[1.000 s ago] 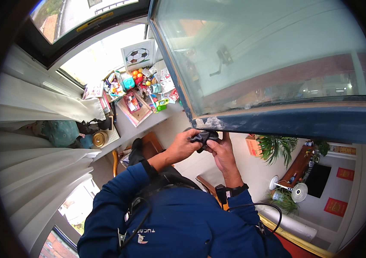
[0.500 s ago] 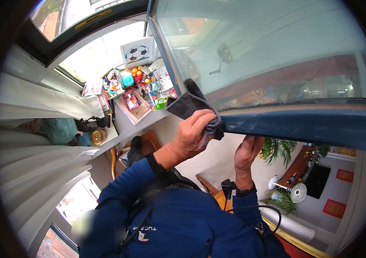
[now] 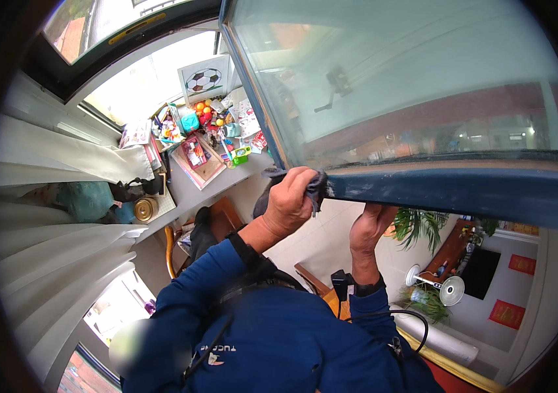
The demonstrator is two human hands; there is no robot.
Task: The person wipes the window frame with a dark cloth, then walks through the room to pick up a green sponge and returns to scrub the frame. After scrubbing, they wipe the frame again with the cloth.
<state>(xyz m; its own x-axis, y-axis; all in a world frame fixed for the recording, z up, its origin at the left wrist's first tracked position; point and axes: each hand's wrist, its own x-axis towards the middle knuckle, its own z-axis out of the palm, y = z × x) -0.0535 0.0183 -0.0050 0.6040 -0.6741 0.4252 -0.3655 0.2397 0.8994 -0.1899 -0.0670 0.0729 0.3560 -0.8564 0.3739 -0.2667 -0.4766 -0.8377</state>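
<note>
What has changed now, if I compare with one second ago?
The right hand let go of the dark cloth and moved right, to the window frame's lower edge. The left hand kept the cloth and raised it to the frame's corner. The ball picture and fan stayed in place.

Cloth (image 3: 319, 186) at lower left corner of window frame (image 3: 456, 187), desk (image 3: 183, 190) left, fan (image 3: 452, 291) lower right
</note>
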